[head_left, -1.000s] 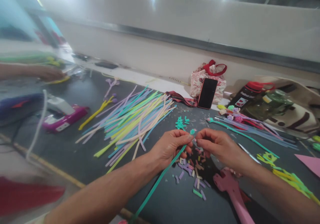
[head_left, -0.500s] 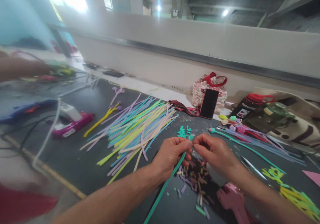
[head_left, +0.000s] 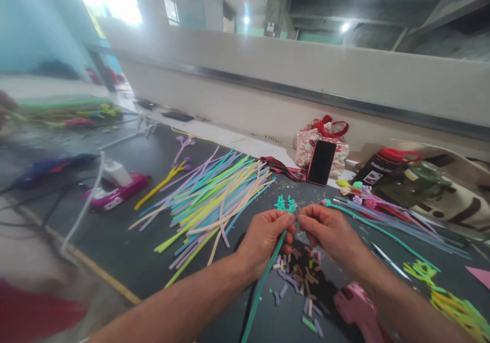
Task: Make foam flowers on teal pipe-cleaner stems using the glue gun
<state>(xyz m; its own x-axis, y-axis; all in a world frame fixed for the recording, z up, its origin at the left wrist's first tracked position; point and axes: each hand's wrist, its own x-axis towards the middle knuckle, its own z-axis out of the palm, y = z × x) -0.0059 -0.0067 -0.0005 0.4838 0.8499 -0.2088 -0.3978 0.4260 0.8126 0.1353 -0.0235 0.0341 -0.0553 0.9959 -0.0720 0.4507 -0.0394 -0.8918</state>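
Note:
My left hand [head_left: 270, 233] pinches a long teal pipe cleaner [head_left: 264, 276] near its upper tip, between thumb and forefinger. The stem hangs down toward the bottom of the view. At that tip, the thumb and fingers of my right hand [head_left: 323, 225] are pressed together, and anything between them is too small to make out. Just beyond my hands is a little pile of short teal pieces [head_left: 283, 203]. Short pieces in purple, cream and pink [head_left: 302, 276] lie scattered below them. Another teal pipe cleaner [head_left: 383, 225], with a pinkish tip, rests to the right.
Many pastel pipe cleaners [head_left: 214, 195] spread across the left. Around them are a magenta power strip [head_left: 122, 192], a yellow branched stem [head_left: 158, 187], a phone [head_left: 321, 162], a black bottle [head_left: 378, 164], tweezers [head_left: 388, 260], a pink tool [head_left: 358, 304] and yellow strips [head_left: 455, 307].
My hands stay together at the teal pipe cleaner's tip; its lower end has swung a little right. The view has shifted slightly, and another person's arm at far left has drawn back.

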